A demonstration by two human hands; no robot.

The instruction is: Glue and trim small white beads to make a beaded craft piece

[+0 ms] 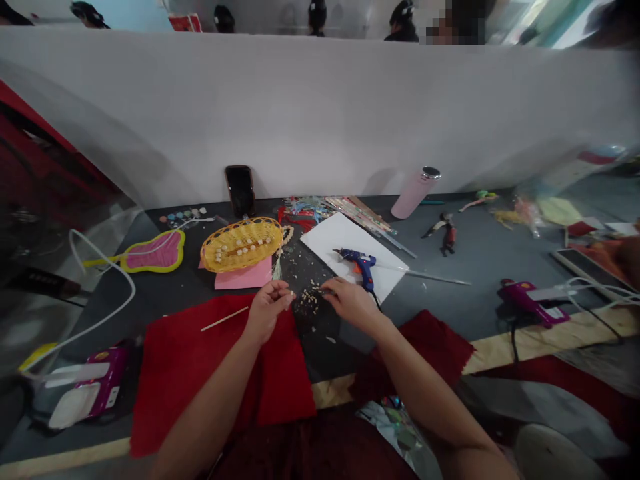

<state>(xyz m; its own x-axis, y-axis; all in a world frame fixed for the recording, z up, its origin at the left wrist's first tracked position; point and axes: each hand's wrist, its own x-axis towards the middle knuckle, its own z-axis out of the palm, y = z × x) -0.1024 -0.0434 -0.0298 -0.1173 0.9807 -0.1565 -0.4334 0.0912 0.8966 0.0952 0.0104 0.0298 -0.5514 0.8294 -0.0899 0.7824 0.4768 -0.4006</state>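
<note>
My left hand (266, 312) is closed in a pinch, with a tiny pale piece (292, 293) at the fingertips. It hovers over the right part of a red felt sheet (200, 373). My right hand (353, 303) has its fingers drawn together at the edge of a scatter of small cream-coloured pieces (309, 300) on the dark tabletop. Whether anything is between those fingertips is too small to see. Behind my left hand, a yellow woven basket (240, 233) with several pale flower-like bits leans tilted on pink paper (243, 277). A thin wooden stick (225, 319) lies on the felt.
A blue glue gun (361, 262) rests on white paper (335, 237) beyond my right hand. Farther back stand a phone (241, 190) and a pink bottle (414, 193). Purple power strips (535, 303) with white cables sit at both sides. A white partition (300, 113) closes the back.
</note>
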